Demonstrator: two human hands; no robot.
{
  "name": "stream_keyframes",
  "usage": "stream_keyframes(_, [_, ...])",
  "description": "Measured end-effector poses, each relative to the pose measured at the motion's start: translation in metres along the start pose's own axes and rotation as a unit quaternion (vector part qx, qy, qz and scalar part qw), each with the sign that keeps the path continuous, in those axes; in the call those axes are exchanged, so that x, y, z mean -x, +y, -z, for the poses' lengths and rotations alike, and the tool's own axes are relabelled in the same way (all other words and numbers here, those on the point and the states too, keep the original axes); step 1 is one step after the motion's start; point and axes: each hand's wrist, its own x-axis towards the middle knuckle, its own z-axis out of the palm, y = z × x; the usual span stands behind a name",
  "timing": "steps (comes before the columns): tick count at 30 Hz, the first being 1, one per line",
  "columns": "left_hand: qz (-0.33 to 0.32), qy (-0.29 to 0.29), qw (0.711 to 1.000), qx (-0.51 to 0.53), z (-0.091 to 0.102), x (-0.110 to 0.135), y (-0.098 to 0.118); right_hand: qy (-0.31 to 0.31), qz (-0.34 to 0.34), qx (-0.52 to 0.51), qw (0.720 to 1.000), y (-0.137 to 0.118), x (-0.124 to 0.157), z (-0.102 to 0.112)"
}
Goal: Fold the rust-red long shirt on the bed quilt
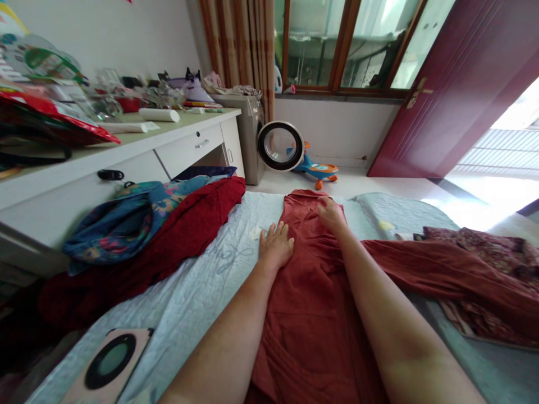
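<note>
A rust-red long-sleeved shirt (303,297) lies lengthwise on a bed with a pale blue sheet (210,269), one sleeve stretched out to the right. My left hand (275,245) rests flat at the shirt's left edge, its fingers spread, partly on the cloth and partly on the sheet. Near the shirt's far end, my right hand (331,213) is closed, with fingers curled onto the fabric at the right side. Wrinkles run through the cloth between the hands. My right forearm covers part of the shirt's right side.
Dark red cloth (185,224) and a blue floral garment (138,219) lie along the left edge. A pink case with a round window (112,362) is at the near left. Patterned clothes (484,247) lie right. Beyond are a cluttered desk (189,132), an open-doored washing machine (252,129) and a ride-on toy (315,167).
</note>
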Motion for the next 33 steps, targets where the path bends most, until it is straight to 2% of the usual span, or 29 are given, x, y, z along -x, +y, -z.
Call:
stream_keyframes(2, [0.0, -0.002, 1.0, -0.001, 0.001, 0.0, 0.001, 0.046, -0.06, 0.001, 0.997, 0.023, 0.014, 0.021])
stream_keyframes(5, [-0.003, -0.008, 1.0, -0.006, 0.003, 0.0, 0.002, 0.015, -0.145, 0.061, 0.987, 0.054, 0.038, 0.039])
stream_keyframes(8, [-0.002, -0.01, 1.0, -0.011, 0.003, 0.001, 0.003, -0.032, -0.183, 0.111, 0.976, 0.07, 0.059, 0.038])
stream_keyframes(11, [-0.002, -0.005, 1.0, -0.017, 0.002, 0.003, 0.004, -0.055, -0.182, 0.125, 0.974, 0.074, 0.071, 0.03])
stream_keyframes(15, [-0.002, 0.015, 0.999, -0.033, 0.005, -0.004, 0.01, -0.046, -0.153, 0.115, 0.981, 0.075, 0.074, 0.028])
stream_keyframes(19, [-0.039, 0.055, 0.997, -0.028, 0.014, -0.04, 0.018, -0.032, -0.116, 0.065, 0.991, 0.076, 0.069, 0.035])
stream_keyframes(21, [-0.086, 0.029, 0.996, -0.013, 0.016, -0.064, 0.02, -0.026, -0.12, 0.033, 0.992, 0.076, 0.068, 0.041])
stream_keyframes(24, [-0.106, -0.015, 0.994, -0.007, 0.01, -0.092, 0.021, -0.024, -0.134, -0.015, 0.991, 0.076, 0.068, 0.054])
stream_keyframes(29, [-0.108, -0.048, 0.993, -0.004, -0.008, -0.103, 0.015, -0.046, -0.13, -0.055, 0.989, 0.076, 0.068, 0.069])
stream_keyframes(31, [-0.092, -0.032, 0.995, 0.015, -0.01, -0.106, 0.009, -0.055, -0.13, -0.05, 0.989, 0.076, 0.069, 0.07])
stream_keyframes(33, [-0.037, 0.007, 0.997, 0.061, -0.008, -0.112, 0.001, -0.069, -0.132, -0.043, 0.988, 0.076, 0.069, 0.068])
